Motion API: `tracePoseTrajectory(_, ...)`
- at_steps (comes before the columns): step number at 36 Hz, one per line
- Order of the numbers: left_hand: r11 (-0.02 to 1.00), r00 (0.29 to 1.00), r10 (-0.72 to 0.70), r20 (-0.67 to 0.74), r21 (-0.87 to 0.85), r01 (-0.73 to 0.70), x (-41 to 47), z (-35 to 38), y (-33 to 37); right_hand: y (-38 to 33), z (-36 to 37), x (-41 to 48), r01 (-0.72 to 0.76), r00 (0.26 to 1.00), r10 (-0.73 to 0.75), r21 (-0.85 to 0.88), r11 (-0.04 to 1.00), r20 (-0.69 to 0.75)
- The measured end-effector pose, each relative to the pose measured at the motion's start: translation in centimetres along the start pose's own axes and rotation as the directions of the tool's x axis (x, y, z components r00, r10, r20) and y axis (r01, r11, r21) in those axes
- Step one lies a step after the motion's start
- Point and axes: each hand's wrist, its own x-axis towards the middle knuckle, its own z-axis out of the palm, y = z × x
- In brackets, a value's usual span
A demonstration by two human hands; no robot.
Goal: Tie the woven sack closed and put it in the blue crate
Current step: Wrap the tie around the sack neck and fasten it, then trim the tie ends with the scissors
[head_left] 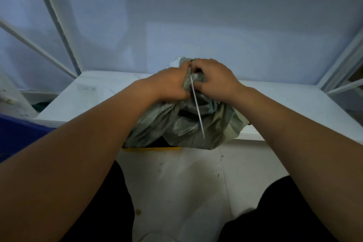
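A grey-green woven sack [180, 124] stands at the front edge of a white table [82, 100], its mouth bunched upward. My left hand [169, 84] grips the gathered neck from the left. My right hand [216, 78] grips it from the right. A white cable tie [197, 108] runs from between my fingers down over the sack, its free tail pointing toward me. The blue crate [17, 135] shows only as a dark blue edge at the far left, below the table.
A yellow strip [151, 149] peeks out under the sack. White frame posts [59, 21] rise at the left and at the right [341, 65] against a pale wall. My dark-trousered legs [284, 212] flank a scuffed white floor.
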Motion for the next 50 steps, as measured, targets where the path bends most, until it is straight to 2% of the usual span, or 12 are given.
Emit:
tracePoseTrajectory(5,0.971,0.999,-0.041,0.035,-0.236,0.048,-0.5,-0.7,-0.4,-0.3,0.3,0.0,0.032,0.999,-0.027,0.120,0.992,-0.039)
tracePoseTrajectory(9,0.886,0.996,-0.092,0.019,-0.455,0.091,-1.1,-1.0,-0.1,-0.2,0.5,0.0,0.067,0.997,-0.055,0.208,0.976,-0.062)
tracePoseTrajectory(15,0.840,0.991,-0.114,-0.066,-0.539,0.061,-0.8,-1.1,0.4,-0.2,0.1,-0.2,0.103,0.986,-0.058,0.290,0.952,-0.158)
tracePoseTrajectory(23,0.847,0.976,-0.157,-0.148,-0.529,0.056,-0.4,-1.5,1.2,-0.2,-0.4,0.0,0.162,0.953,-0.075,0.286,0.944,-0.293)
tracePoseTrajectory(29,0.929,0.978,-0.103,-0.179,-0.370,0.030,-0.5,-1.9,1.4,-0.5,-1.2,-0.3,0.094,0.975,0.001,0.421,0.902,-0.221)
tracePoseTrajectory(36,0.908,0.976,-0.162,-0.143,-0.408,0.090,-0.9,-1.9,1.4,-0.6,-1.2,-0.3,0.054,0.989,0.028,0.519,0.853,-0.148)
tracePoseTrajectory(39,0.874,0.964,-0.198,-0.178,-0.476,0.092,-0.8,-1.6,1.5,-0.9,-1.3,-0.1,0.025,0.984,0.076,0.549,0.835,-0.160)
tracePoseTrajectory(44,0.846,0.941,-0.176,-0.288,-0.533,-0.005,-0.7,-1.4,2.3,-0.7,-1.0,0.3,-0.032,0.955,0.212,0.638,0.770,-0.208)
tracePoseTrajectory(50,0.876,0.922,-0.126,-0.367,-0.478,-0.071,0.0,-0.6,2.8,0.0,-0.8,0.0,-0.138,0.904,0.401,0.785,0.604,-0.150)
